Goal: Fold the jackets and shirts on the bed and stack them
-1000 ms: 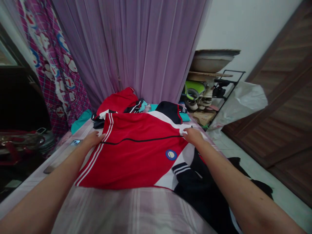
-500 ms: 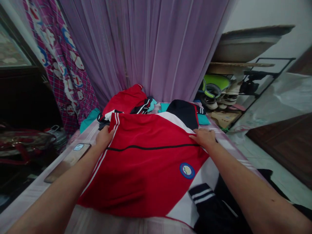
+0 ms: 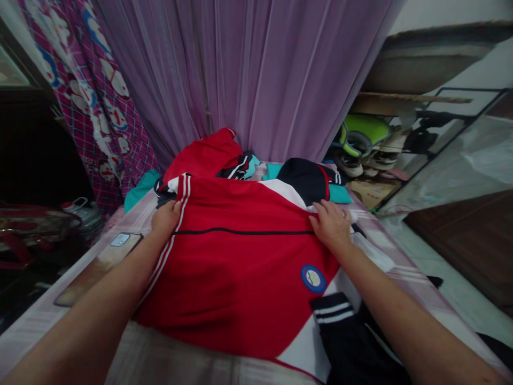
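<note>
A red, white and navy sports jacket (image 3: 236,272) lies spread on the bed, a black line across it and a round blue badge (image 3: 313,279) on its right part. My left hand (image 3: 165,218) is closed on its left edge, which carries two white stripes. At the opposite edge, my right hand (image 3: 332,223) rests on the fabric with its fingers apart. A navy sleeve cuff (image 3: 333,310) with white stripes lies folded near my right forearm. Part of the jacket's white fabric (image 3: 372,254) shows beyond that forearm.
A phone (image 3: 98,270) lies by my left forearm on the checked bed sheet (image 3: 168,353). Behind the jacket are a heap of red clothing (image 3: 204,152) and teal cloth (image 3: 339,194). Purple curtains (image 3: 256,80) hang at the back; a shoe rack (image 3: 441,128) stands right.
My right hand's fingers have spread from a pinch on the jacket's edge. White fabric now lies out to the right of my forearm. The view has shifted slightly; my left hand stays at the striped edge.
</note>
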Tool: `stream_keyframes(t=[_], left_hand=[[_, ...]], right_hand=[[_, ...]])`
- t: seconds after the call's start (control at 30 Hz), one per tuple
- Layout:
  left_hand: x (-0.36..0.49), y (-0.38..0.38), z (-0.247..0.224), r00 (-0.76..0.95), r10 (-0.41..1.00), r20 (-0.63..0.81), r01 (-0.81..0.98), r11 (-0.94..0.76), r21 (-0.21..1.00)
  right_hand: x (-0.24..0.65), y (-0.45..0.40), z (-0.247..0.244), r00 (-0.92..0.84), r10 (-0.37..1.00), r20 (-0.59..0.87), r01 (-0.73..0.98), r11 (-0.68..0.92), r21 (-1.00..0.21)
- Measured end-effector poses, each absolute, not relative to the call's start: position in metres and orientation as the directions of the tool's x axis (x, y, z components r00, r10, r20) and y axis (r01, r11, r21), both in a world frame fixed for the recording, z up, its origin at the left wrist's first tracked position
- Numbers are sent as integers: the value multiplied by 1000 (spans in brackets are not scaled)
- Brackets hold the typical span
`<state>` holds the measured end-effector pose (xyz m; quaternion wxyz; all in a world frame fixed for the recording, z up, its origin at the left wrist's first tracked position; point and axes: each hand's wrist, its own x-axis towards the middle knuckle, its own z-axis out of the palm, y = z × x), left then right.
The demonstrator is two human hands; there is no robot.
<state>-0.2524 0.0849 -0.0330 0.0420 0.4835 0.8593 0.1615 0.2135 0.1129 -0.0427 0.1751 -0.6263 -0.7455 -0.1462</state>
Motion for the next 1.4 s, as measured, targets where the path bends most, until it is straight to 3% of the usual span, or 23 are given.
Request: stream_keyframes(t=[0.13,0.23,0.33,0.47,0.67,0.77,0.83,0.9,0.97,1.03,1.17,1.4], left_hand=[[-256,75,-26,-505,862,45,815,459,353],[-256,60,-23,-463,887,-10,826,435,358],[-253,46,-21,-450,893,-21,835,429,344],[-247,40,-23,-512,856,72,820,462,338],[-243,50,-27,-569,819,73,798,528,291],[-241,45,-24,-577,809,111,794,524,307],[-233,32,-26,-466,848,253,872,393,291],[-220,10,-33,-220,904,367,966,147,215],[-204,-15,-45,62,936,346,984,-115,136],[-191,-37,-57,242,939,243,957,-272,100],[-190,-54,-73,294,943,157,948,-308,75],[-204,-42,-69,275,943,186,948,-298,110]], right_hand=[[161,68,-42,-434,847,308,879,473,-63],[135,36,-53,-575,790,213,795,601,-83],[129,18,-63,-579,786,215,791,606,-84],[141,10,-66,-541,804,247,817,572,-71],[149,4,-62,-489,872,30,871,490,-38],[150,5,-62,-491,871,-12,871,490,-40],[151,5,-62,-493,870,-1,869,492,-44],[149,5,-62,-494,869,20,868,495,-46],[146,4,-60,-491,871,19,870,491,-42],[144,2,-58,-488,873,1,872,487,-39],[160,-1,-54,-514,858,-6,857,514,-23],[246,4,-65,-236,972,10,972,236,-8]])
